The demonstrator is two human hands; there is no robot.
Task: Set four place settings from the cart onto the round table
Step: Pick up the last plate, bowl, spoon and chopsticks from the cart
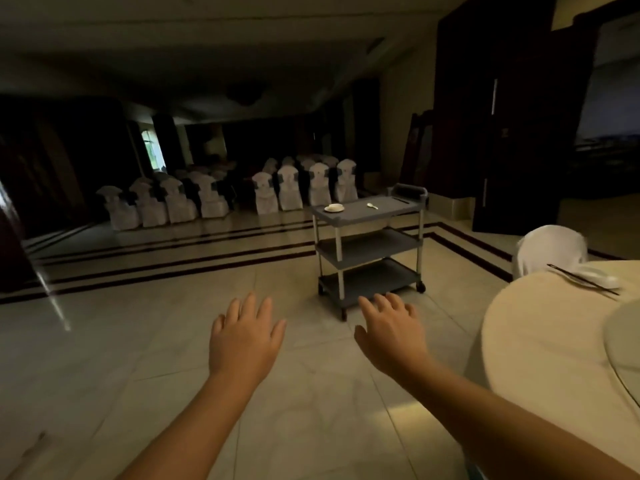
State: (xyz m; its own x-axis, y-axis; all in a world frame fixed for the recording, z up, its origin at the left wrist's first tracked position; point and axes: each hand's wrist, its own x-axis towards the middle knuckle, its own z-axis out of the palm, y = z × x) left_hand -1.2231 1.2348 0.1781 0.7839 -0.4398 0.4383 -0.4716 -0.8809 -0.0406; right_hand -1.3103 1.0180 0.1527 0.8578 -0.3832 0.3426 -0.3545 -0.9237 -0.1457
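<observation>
A grey three-shelf cart (367, 249) stands on the tiled floor ahead, a few steps away. Its top shelf carries a small white bowl on a saucer (334, 207), a white spoon (371, 205) and dark chopsticks (401, 200). The round table (540, 344) with a cream cloth fills the right edge; a white spoon (597, 277) and dark chopsticks (581, 279) lie near its far rim. My left hand (244, 336) and my right hand (391, 332) are stretched out in front of me, palms down, fingers apart, holding nothing, short of the cart.
A chair with a white cover (550, 249) stands behind the round table. A glass turntable's edge (623, 337) shows at the far right. Rows of white-covered chairs (221, 197) line the dim back of the hall. Dark wooden doors (502, 109) rise behind the cart.
</observation>
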